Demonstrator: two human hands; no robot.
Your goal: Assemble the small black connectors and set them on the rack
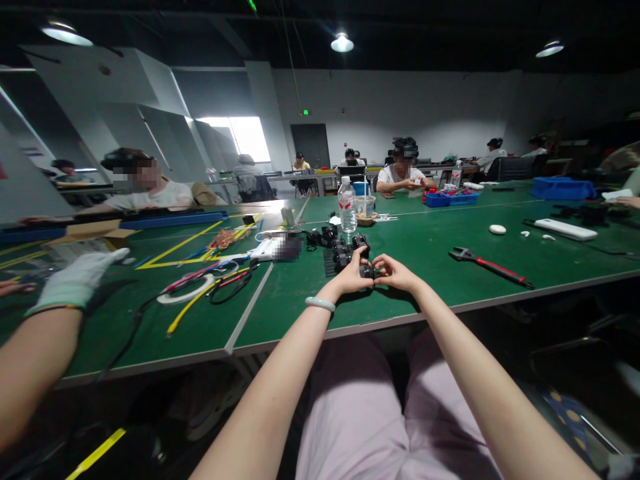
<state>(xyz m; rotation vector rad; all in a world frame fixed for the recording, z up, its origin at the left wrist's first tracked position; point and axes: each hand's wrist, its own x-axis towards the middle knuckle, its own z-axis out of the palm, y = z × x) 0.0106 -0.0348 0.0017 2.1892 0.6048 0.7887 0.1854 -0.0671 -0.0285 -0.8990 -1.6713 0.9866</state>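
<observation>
My left hand (pixel 351 276) and my right hand (pixel 394 273) meet near the table's front edge, fingers closed round a small black part (pixel 369 272). Its exact kind is too small to make out, and fingers hide some of it. Just beyond my left hand lies a cluster of black pieces (pixel 341 255), some ribbed, touching or almost touching my fingers. Behind them stands a clear water bottle (pixel 347 208) with a red-marked label.
On the green table (pixel 430 233) a red-and-black adjustable wrench (pixel 493 265) lies to the right, near a white case (pixel 497 229) and a white slab (pixel 563 229). Leftward are cables (pixel 200 283) and a co-worker's gloved hand (pixel 80 277). Blue trays (pixel 450 199) stand farther back.
</observation>
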